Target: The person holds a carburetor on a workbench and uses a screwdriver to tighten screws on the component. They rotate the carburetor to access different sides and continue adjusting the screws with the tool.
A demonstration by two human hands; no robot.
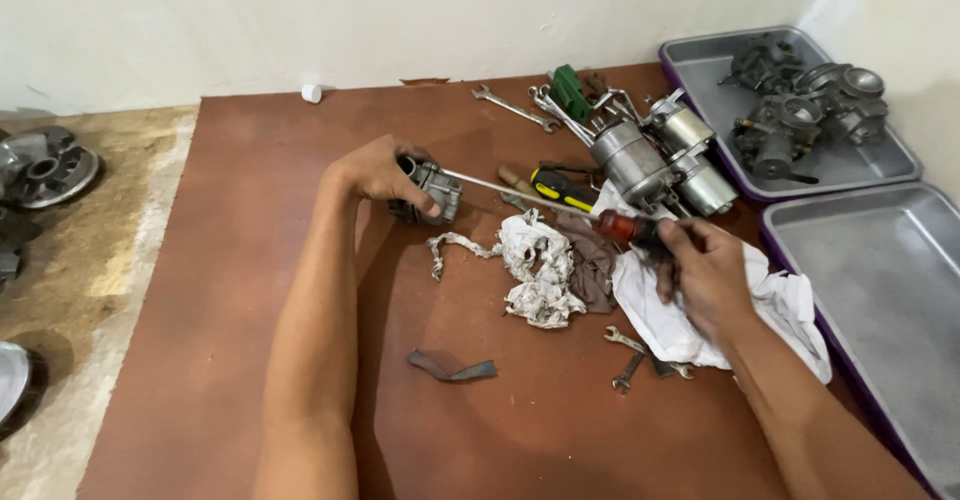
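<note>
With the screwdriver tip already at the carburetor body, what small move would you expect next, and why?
Probably a twist of the right hand on the screwdriver. Its long shaft already reaches the small carburetor body, and the left hand grips that part against the brown board, steadying it. Whether the tip sits in a screw head cannot be told, so a slight reseating might come first.

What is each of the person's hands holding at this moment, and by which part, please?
The left hand grips the small metal carburetor body from above; the right hand holds the long screwdriver by its reddish handle.
</note>
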